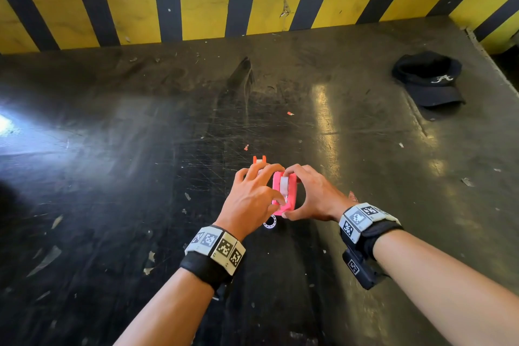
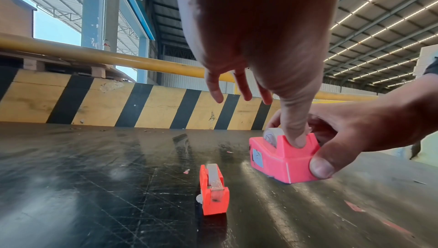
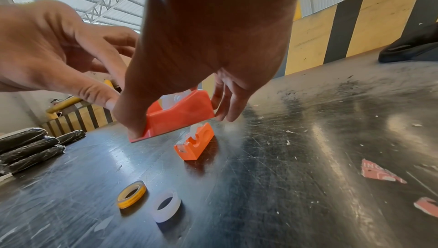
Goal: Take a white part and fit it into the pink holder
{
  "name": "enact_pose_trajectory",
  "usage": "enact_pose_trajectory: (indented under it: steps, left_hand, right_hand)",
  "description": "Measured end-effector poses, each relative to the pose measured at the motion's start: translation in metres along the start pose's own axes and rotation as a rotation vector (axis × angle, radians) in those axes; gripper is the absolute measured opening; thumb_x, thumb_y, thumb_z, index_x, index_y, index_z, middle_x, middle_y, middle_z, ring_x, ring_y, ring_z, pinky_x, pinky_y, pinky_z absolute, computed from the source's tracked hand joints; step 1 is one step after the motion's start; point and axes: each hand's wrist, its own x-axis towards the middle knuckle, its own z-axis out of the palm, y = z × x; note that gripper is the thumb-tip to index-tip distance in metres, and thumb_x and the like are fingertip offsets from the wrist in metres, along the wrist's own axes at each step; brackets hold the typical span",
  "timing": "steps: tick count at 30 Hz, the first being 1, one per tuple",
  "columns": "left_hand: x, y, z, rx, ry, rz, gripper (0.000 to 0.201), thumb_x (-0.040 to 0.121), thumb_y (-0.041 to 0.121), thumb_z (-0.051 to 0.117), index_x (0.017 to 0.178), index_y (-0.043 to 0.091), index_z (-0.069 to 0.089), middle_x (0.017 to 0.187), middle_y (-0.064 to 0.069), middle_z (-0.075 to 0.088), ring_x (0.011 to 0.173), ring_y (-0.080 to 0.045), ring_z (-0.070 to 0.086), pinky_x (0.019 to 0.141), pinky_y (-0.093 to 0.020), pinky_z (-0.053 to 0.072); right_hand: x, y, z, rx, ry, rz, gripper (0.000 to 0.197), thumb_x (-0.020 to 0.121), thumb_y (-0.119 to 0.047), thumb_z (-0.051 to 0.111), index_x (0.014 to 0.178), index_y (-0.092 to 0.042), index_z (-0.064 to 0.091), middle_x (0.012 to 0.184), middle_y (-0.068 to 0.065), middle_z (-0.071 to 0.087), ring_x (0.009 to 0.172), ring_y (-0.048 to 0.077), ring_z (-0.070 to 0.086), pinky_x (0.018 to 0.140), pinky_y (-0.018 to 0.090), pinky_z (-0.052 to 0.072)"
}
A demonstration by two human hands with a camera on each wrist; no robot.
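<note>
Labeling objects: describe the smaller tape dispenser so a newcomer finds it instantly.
On the scratched black table, find the two hands around the large pink dispenser. The small orange dispenser stands alone just beyond the left hand: narrower, more orange, untouched.

a black cap (image 1: 429, 80) lies far off on the scratched black table (image 1: 112, 149) (pale logo on its front). a yellow tape ring (image 3: 131, 194) and a white ring (image 3: 166, 205) lie side by side, black rolls (image 3: 31, 147) stacked nearby.

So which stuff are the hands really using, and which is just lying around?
In use:
- big pink tape dispenser, held by the right hand, left hand thumb pressing its top

Lying about:
- small orange dispenser
- yellow tape ring
- white tape ring
- black cap
</note>
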Motion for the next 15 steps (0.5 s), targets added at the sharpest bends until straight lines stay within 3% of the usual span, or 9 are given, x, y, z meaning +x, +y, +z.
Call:
enact_pose_trajectory:
  steps: [10,12,15]
  left_hand:
    - [-0.0026,0.0026,0.0031,-0.041,-0.049,-0.013,0.016,0.087,0.044,0.077,0.102,0.04,0.081,0.159,0.002,0.042,0.152,-0.027,0.028,0.116,-0.059,0.037]
    - [-0.0027,0.0018,0.0037,-0.063,-0.07,-0.007,0.016,0.09,0.037,0.074,0.104,0.042,0.08,0.161,0.003,0.038,0.153,-0.026,0.024,0.116,-0.057,0.034]
    - [-0.0013,-0.0038,0.0036,-0.187,-0.024,-0.006,0.032,0.088,0.01,0.069,0.095,0.039,0.083,0.154,0.001,0.047,0.148,-0.027,0.033,0.11,-0.055,0.042]
  right_hand:
    - [-0.0039,0.0042,0.002,0.061,0.052,0.013,0.085,0.059,-0.057,0.094,0.125,-0.041,0.045,0.127,-0.007,0.051,0.115,0.015,0.056,0.094,0.033,0.05]
    - [-0.0046,0.0054,-0.0008,0.066,0.053,0.005,0.084,0.059,-0.056,0.094,0.126,-0.04,0.045,0.127,-0.007,0.05,0.115,0.014,0.055,0.094,0.031,0.048]
    - [-0.0045,0.0083,-0.003,0.06,0.047,0.002,0.086,0.059,-0.047,0.094,0.129,-0.036,0.045,0.129,-0.005,0.049,0.115,0.014,0.053,0.096,0.031,0.047]
